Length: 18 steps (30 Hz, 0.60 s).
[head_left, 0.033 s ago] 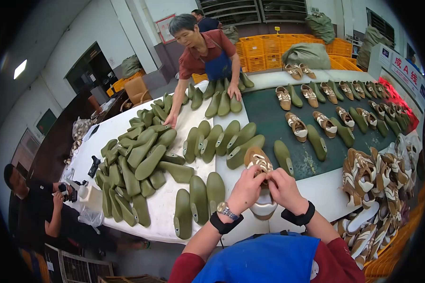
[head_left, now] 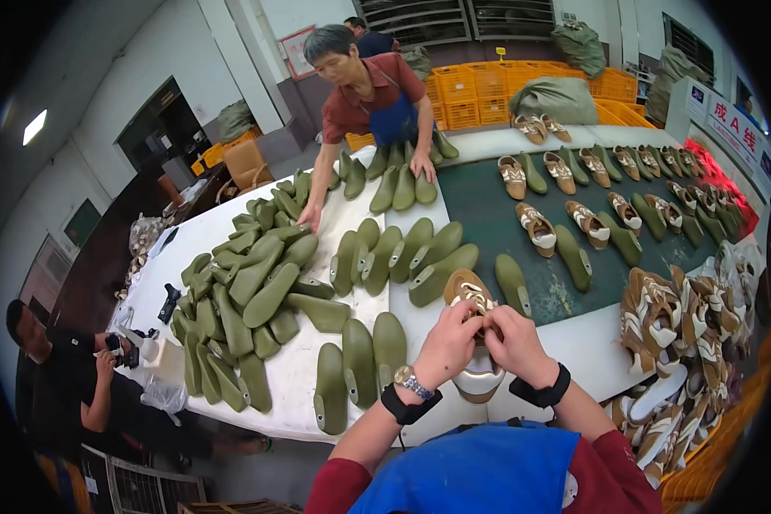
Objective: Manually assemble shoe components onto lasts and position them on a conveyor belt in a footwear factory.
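Observation:
A tan sneaker with white stripes (head_left: 476,385) stands in front of me at the table edge, its toe pointing away. My left hand (head_left: 448,344) and my right hand (head_left: 521,345) meet over its lacing, thumbs and fingertips pinched together on its upper part. What exactly lies between the fingertips is hidden. Just beyond the toe, green shoe lasts (head_left: 444,276) lie to the left and a single green last (head_left: 511,283) to the right. Closer on my left, three more lasts (head_left: 360,360) are lined up.
A large heap of green lasts (head_left: 248,283) covers the left table. Across from me a co-worker (head_left: 373,103) reaches into it. Sneakers and lasts stand in rows on the dark green conveyor belt (head_left: 488,214). Piled sneakers (head_left: 660,325) crowd my right, above an orange crate (head_left: 702,471).

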Tool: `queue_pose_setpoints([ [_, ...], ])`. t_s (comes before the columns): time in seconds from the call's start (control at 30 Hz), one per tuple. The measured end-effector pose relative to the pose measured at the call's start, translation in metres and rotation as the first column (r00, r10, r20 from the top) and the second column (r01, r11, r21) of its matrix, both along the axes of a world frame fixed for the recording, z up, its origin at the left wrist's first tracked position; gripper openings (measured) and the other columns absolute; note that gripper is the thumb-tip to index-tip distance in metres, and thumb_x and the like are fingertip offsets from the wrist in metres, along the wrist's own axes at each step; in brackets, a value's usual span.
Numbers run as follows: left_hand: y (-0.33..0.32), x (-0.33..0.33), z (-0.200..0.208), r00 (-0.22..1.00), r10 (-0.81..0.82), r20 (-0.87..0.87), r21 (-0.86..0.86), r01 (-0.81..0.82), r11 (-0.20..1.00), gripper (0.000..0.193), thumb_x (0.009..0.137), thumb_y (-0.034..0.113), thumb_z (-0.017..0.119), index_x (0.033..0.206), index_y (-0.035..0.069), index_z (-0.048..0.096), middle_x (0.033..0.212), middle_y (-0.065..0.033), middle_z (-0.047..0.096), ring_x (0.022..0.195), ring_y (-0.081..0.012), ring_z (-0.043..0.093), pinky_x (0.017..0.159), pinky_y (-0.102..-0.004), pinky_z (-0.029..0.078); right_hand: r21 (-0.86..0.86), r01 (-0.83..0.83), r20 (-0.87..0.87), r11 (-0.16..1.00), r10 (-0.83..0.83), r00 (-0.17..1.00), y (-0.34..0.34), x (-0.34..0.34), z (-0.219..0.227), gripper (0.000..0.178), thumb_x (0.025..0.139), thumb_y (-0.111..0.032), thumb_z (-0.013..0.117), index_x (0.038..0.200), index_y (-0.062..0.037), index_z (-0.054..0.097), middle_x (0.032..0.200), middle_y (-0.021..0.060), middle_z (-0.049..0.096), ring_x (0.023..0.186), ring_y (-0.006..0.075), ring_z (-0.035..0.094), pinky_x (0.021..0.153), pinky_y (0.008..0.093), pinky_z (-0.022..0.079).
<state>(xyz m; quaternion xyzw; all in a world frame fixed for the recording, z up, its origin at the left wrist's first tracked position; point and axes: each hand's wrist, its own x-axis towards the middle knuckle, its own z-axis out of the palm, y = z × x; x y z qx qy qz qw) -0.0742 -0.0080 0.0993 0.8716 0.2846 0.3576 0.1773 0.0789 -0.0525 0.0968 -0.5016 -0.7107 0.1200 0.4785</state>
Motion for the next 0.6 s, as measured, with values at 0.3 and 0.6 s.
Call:
queue_pose_setpoints([
  [0.3,0.003,-0.028,0.005,0.976,-0.085,0.203,-0.025,0.092,0.995,0.012,0.068,-0.008,0.053,0.072,0.003,0.054,0.092,-0.0092,0.056,0.086,-0.029,0.052,0.076,-0.0348,0.043,-0.152,-0.209,-0.349,0.966,0.145,0.926,0.004,0.033,0.0,0.005,0.081,0.0,0.052,0.082,-0.0029,0.048,0.064,0.0004,0.051,0.054,0.0053,0.046,0.047,0.0227,0.036],
  [0.6,-0.006,0.006,0.028,0.998,0.07,-0.003,0.112,-0.069,0.991,0.023,0.068,0.003,0.065,0.09,0.001,0.057,0.105,-0.0137,0.052,0.096,-0.033,0.049,0.082,-0.0395,0.043,0.072,-0.073,-0.261,0.995,0.089,0.961,0.005,0.016,-0.001,0.02,0.078,-0.004,0.067,0.091,-0.0025,0.052,0.068,0.0044,0.054,0.055,0.0102,0.051,0.05,0.0244,0.043],
])
